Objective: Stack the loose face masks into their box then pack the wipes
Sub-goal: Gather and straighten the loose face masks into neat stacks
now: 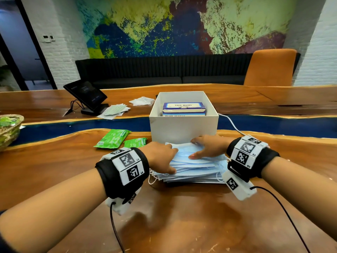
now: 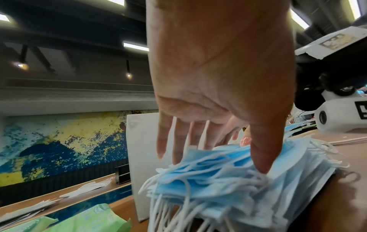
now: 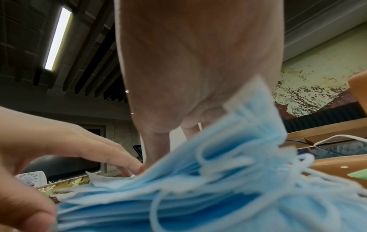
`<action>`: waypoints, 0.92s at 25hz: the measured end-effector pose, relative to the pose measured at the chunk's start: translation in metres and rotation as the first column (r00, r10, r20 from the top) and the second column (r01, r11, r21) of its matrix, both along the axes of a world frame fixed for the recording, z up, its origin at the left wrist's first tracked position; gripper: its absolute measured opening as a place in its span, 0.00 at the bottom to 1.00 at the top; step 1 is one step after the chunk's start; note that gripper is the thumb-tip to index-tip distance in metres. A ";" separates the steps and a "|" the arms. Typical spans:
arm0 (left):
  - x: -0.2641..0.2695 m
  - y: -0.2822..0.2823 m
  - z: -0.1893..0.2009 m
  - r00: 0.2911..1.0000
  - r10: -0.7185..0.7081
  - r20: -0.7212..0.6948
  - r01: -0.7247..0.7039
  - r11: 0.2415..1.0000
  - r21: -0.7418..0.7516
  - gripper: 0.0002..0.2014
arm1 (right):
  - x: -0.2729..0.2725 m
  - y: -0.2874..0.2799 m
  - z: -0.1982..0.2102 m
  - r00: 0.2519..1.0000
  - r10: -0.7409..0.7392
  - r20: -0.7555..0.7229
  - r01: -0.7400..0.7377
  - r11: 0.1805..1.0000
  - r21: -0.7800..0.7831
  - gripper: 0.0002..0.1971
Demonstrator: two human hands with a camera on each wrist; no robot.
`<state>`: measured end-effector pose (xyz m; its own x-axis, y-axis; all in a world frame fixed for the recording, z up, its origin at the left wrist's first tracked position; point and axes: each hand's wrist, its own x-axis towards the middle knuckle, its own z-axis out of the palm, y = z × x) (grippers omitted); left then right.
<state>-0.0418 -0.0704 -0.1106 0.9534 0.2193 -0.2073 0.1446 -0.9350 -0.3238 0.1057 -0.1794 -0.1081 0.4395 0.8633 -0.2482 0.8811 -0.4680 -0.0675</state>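
A thick stack of loose blue face masks lies on the wooden table just in front of a white open box. Inside that box stand blue-and-white face mask boxes. My left hand is against the stack's left end, with the fingers straight and the thumb pressing on the masks. My right hand rests flat on top of the stack, the thumb lying across the top mask. Two green wipes packs lie to the left of the box.
A tablet on a stand sits at the far left, with white wrapped packets beside it. A wicker basket is at the left edge. A white cable runs right of the box. An orange chair stands beyond the table.
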 end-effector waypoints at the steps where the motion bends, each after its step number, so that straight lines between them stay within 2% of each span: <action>1: -0.001 0.000 -0.001 1.000 -0.003 0.013 0.003 1.000 0.003 0.31 | 0.000 0.001 -0.001 1.000 0.002 -0.015 -0.002 1.000 0.003 0.36; 7: -0.001 -0.001 -0.004 0.996 -0.063 0.062 0.061 0.997 0.037 0.25 | 0.001 0.004 -0.007 0.996 0.010 -0.092 -0.009 1.000 0.009 0.32; 13: 0.001 -0.004 -0.013 0.983 -0.135 0.127 0.117 0.984 0.136 0.27 | 0.007 0.004 -0.006 0.979 0.060 -0.195 -0.023 0.982 0.187 0.31; 17: 0.005 -0.010 -0.012 0.965 -0.152 0.212 0.121 0.981 0.150 0.16 | 0.002 0.001 -0.006 0.975 0.091 -0.202 -0.029 0.957 0.288 0.27; 20: 0.006 -0.006 0.000 0.916 -0.070 0.395 0.075 0.997 0.003 0.13 | 0.002 -0.007 0.005 0.962 0.092 -0.258 0.027 0.905 0.425 0.20; 22: 0.003 0.001 0.011 0.865 0.076 0.496 0.036 0.977 -0.212 0.11 | 0.001 -0.019 0.015 0.929 0.112 -0.354 0.095 0.849 0.520 0.20; 23: 0.002 0.004 0.015 0.838 0.154 0.524 0.033 0.943 -0.330 0.09 | 0.000 -0.025 0.020 0.910 0.122 -0.395 0.140 0.808 0.572 0.22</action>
